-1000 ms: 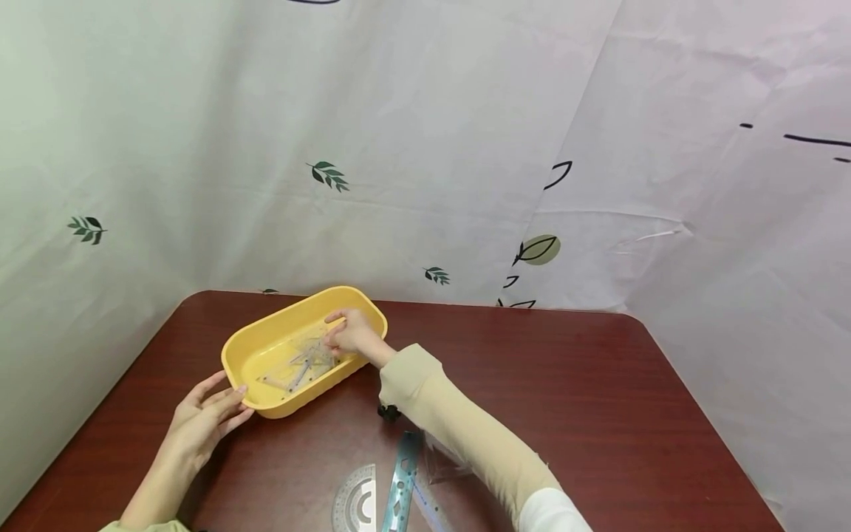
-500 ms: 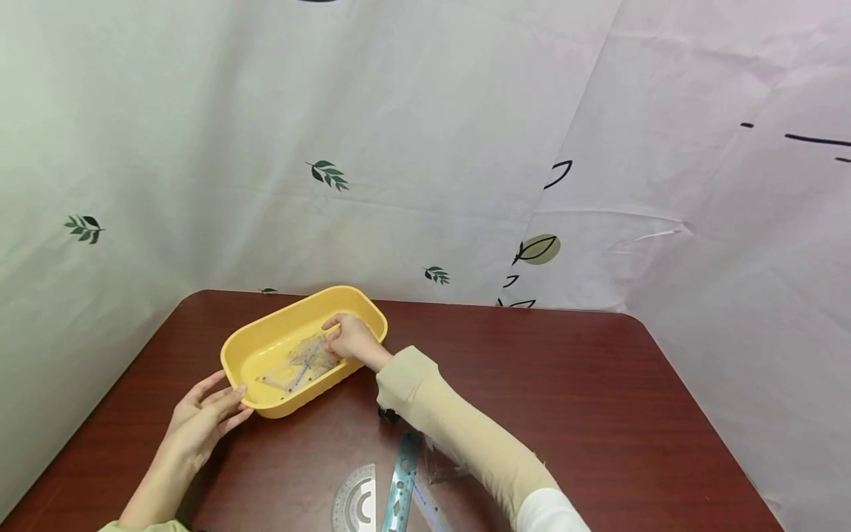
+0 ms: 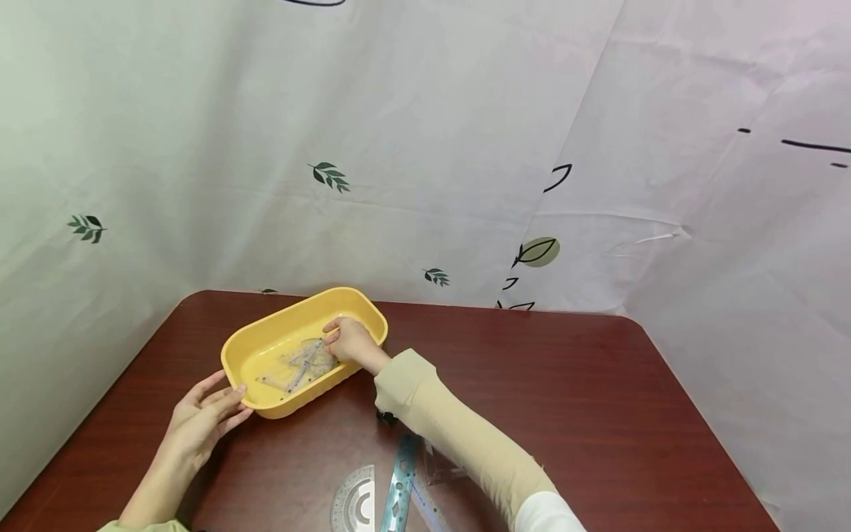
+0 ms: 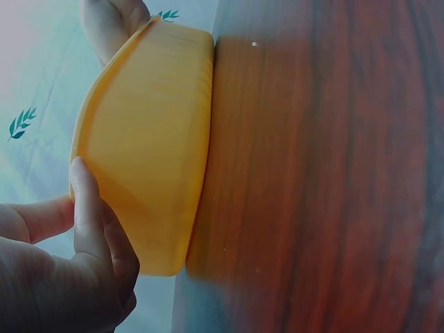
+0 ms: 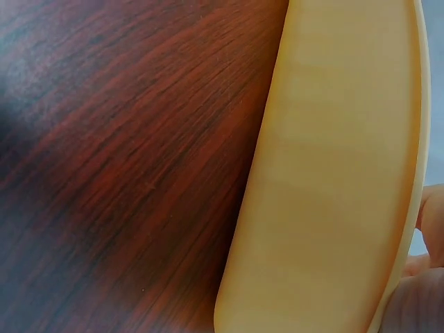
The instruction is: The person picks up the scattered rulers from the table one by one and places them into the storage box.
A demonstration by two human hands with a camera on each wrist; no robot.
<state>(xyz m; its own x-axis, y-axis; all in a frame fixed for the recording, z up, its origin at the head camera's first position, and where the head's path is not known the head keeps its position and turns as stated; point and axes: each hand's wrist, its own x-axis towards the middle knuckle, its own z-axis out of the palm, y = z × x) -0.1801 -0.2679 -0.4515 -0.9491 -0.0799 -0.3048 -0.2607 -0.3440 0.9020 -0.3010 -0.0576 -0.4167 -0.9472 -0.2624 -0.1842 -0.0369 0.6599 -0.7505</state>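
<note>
A yellow oblong plastic basin [image 3: 279,321] stands at the table's back left. My left hand [image 3: 201,423] pinches its near left corner, rim between thumb and fingers; the left wrist view shows a finger [image 4: 87,201] along the outer wall. My right hand [image 3: 354,343] reaches over the near right rim into the basin, fingers bent down. Its fingertips are right at several thin clear plastic pieces [image 3: 307,362] with dark dots, lying on the basin floor. I cannot tell whether they grip one. In the right wrist view the basin wall hides most of this hand.
On the dark red wooden table [image 3: 565,399] lie a clear half-round protractor [image 3: 355,499], a blue ruler [image 3: 401,480] with cut-out shapes and a clear strip [image 3: 428,505]. A small black object [image 3: 385,417] shows beside the right sleeve. A leaf-print cloth [image 3: 399,148] hangs behind.
My right hand has sunk slightly lower in the basin, its fingers drawn in more. The clear pieces near its fingertips have shifted a little. The left hand keeps its place at the rim.
</note>
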